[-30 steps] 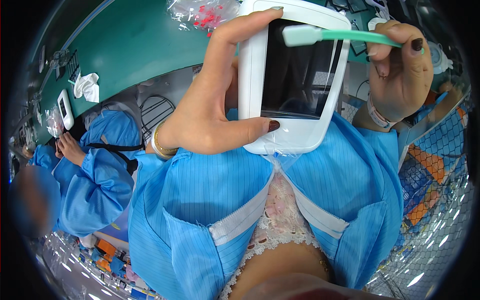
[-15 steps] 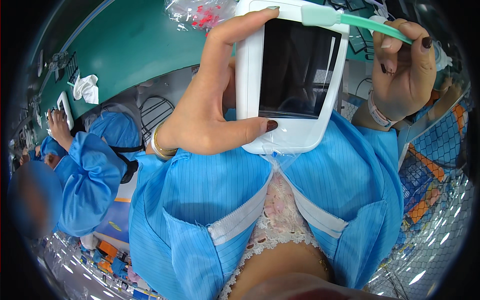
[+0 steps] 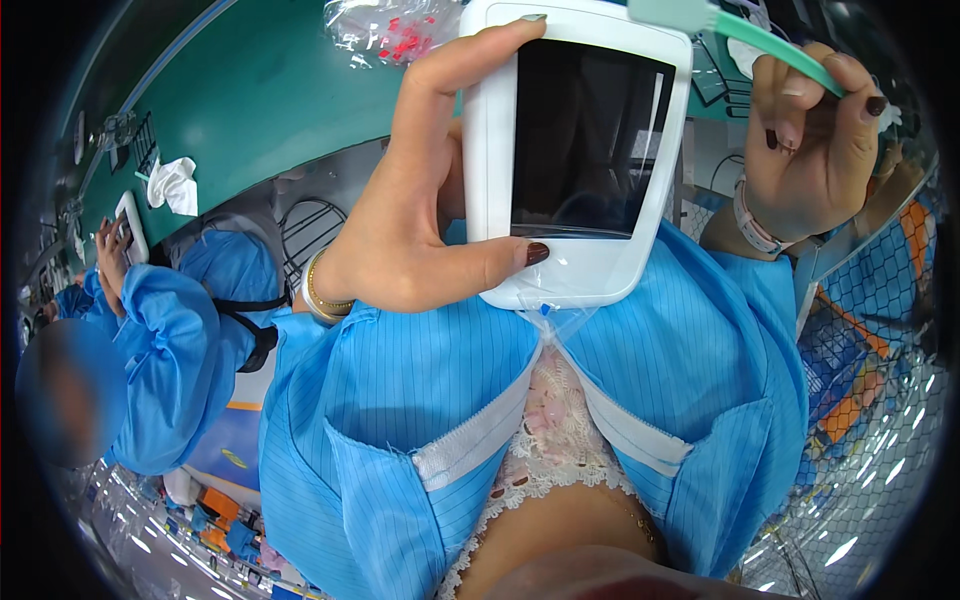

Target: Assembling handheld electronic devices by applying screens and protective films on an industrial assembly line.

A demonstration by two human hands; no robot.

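White gadget sits gripped in a person's left hand, top center, while the right hand pinches a green-handled swab, upper right.

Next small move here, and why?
I'd ease the swab down toward the screen. The right hand holds its handle, and its head appears beyond the screen's top edge, at the device's upper right corner. The left hand grips the device. A pale streak shows on the screen's right side, possibly just a reflection.
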